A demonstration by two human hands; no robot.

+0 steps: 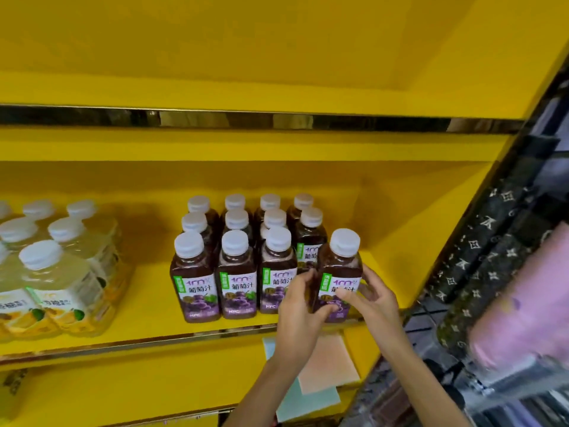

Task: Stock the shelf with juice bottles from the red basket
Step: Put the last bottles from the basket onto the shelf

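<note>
A purple grape juice bottle (340,266) with a white cap stands upright at the front right of the yellow shelf (147,315). My left hand (300,306) grips its left side with fingers and thumb curled round it. My right hand (371,300) pinches its label from the right. To its left stand several matching grape juice bottles (237,266) in rows, front to back. The red basket is not in view.
Pale yellow juice bottles (58,272) fill the shelf's left end. A bare gap lies between the two groups. The shelf's right wall (415,235) is close to the held bottle. Dark patterned goods and a pink item (523,303) hang to the right. Paper tags (323,362) hang below.
</note>
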